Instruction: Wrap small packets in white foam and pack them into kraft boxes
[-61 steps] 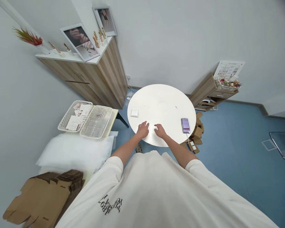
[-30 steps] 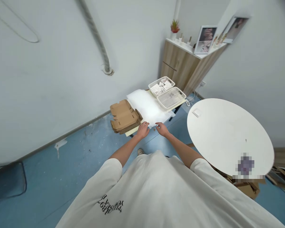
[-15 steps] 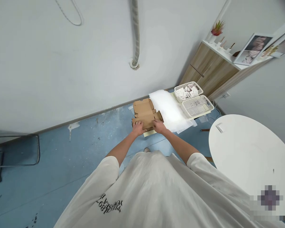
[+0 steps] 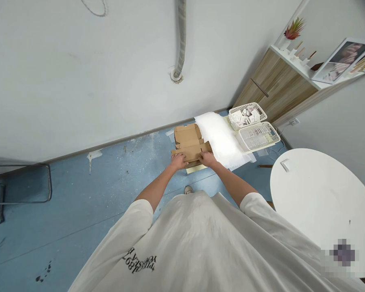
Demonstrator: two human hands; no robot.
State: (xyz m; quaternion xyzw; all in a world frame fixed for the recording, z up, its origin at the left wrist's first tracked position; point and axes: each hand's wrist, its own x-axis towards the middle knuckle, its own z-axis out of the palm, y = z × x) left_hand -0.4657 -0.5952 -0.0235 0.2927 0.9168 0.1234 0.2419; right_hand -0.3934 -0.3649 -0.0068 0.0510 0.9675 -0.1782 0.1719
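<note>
A brown cardboard box [image 4: 187, 136] is partly folded, with its lid panel and side flaps spread out toward the wall. My left hand [image 4: 178, 161] grips the near left corner of its front panel, fingers over the top edge. At the near right corner my right hand [image 4: 208, 158] holds the same panel, fingers curled by the small side flap. The underside of the box and both thumbs are largely hidden. Just right of the box lies a stack of white foam-like sheets [image 4: 217, 136].
Two white plastic baskets stand beyond the sheets: a rear basket [image 4: 246, 117] with small white packets, and a nearer basket [image 4: 258, 137] with clear items. A round white table [image 4: 319, 190] is at right, a wooden cabinet [image 4: 279, 81] behind, a metal-framed chair [image 4: 21, 202] at left.
The box's front panel stands more upright and the right side flap has turned inward. Both hands keep their hold. The whole view has shifted slightly.
</note>
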